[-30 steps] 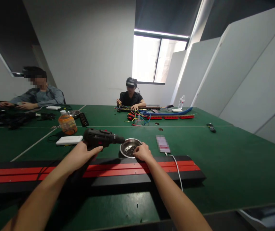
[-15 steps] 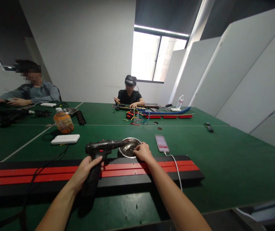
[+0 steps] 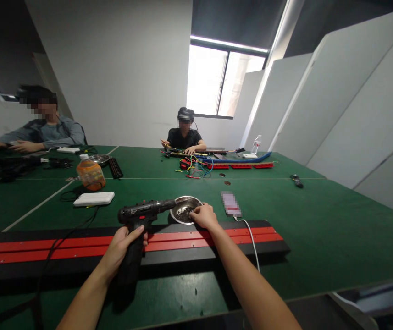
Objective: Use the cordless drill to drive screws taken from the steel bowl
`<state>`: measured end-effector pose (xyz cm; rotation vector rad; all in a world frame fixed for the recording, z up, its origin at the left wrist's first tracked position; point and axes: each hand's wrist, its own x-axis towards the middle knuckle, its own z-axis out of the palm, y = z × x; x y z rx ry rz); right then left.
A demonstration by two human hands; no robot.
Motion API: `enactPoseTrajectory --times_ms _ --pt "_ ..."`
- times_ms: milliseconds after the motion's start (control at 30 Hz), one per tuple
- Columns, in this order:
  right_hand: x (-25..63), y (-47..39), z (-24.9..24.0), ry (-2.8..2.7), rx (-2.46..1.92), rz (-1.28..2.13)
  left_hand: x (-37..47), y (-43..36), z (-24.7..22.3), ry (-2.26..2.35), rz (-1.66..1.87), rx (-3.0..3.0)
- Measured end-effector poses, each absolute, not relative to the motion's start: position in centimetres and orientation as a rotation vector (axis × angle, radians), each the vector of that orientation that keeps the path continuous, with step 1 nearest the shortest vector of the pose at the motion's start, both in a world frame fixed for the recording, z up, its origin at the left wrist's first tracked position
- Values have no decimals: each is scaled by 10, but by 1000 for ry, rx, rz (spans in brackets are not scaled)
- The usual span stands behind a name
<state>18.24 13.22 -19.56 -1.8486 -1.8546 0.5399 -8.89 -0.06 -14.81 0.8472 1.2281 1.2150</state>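
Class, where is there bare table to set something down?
The widest bare patch of green table lies right of the phone, nearer than the small black object. A smaller one: between the orange bottle and the steel bowl, beyond the drill. Crowded: the bowl, between drill tip and right hand, and around the red strips.

A green counter [image 3: 320, 229], crossed by pale seams, carries a metal bowl [image 3: 190, 200] near its middle, with a long black-and-red bar [image 3: 179, 243] lying just beside it at six o'clock. Taking the bowl as the dial's centre, a phone [image 3: 231, 204] lies at three, a white slab [image 3: 94, 199] at nine and a bottle of orange contents [image 3: 91, 175] near ten. Coloured wires [image 3: 199, 168] sprawl around twelve, and a small dark cable [image 3: 296, 181] lies between two and three.
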Motion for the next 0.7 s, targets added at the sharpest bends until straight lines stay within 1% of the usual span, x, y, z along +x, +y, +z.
enactPoseTrajectory --times_ms 200,333,700 --pt "190 139 -200 -1596 -1638 558 -89 -1 -148 1217 1199 873" --pt "195 143 -201 -1489 -1472 679 -89 -3 -148 1200 1160 911" --pt "195 139 -196 -1327 -1276 974 -89 -7 -148 1221 1094 971"
